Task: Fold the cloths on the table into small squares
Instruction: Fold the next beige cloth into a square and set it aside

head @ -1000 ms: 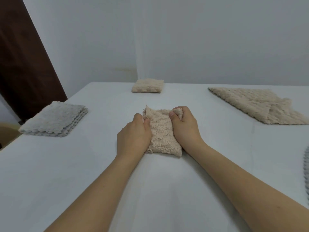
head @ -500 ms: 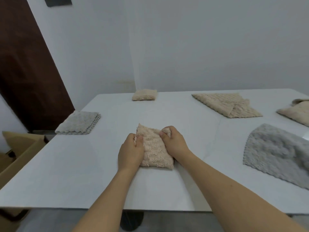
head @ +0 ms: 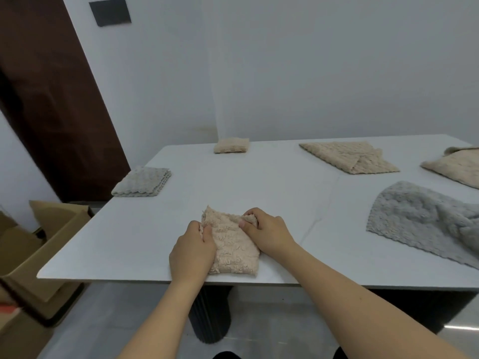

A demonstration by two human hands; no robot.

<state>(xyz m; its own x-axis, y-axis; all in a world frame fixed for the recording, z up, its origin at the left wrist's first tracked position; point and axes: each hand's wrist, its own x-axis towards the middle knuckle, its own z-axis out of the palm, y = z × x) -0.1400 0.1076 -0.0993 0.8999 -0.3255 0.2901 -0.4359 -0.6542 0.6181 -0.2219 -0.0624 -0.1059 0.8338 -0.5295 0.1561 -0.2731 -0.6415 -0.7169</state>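
A folded beige cloth (head: 232, 244) lies at the near edge of the white table (head: 272, 193). My left hand (head: 191, 252) grips its left side, thumb on top. My right hand (head: 267, 233) pinches its far right corner, fingers curled round the fabric. A small folded beige square (head: 231, 145) sits at the table's far edge. A folded grey square (head: 142, 181) lies at the left edge. An unfolded beige cloth (head: 347, 156) is spread at the far right, another beige cloth (head: 456, 165) at the right border, and a rumpled grey cloth (head: 425, 224) nearer on the right.
Open cardboard boxes (head: 33, 244) stand on the floor left of the table. A dark wooden door (head: 51, 99) is behind them. A dark table pedestal (head: 210, 312) shows below the near edge. A white wall backs the table.
The view has pulled back and tilted, so the table's near edge and floor now show. Both hands keep hold of the beige cloth, which now sits close to the near edge.
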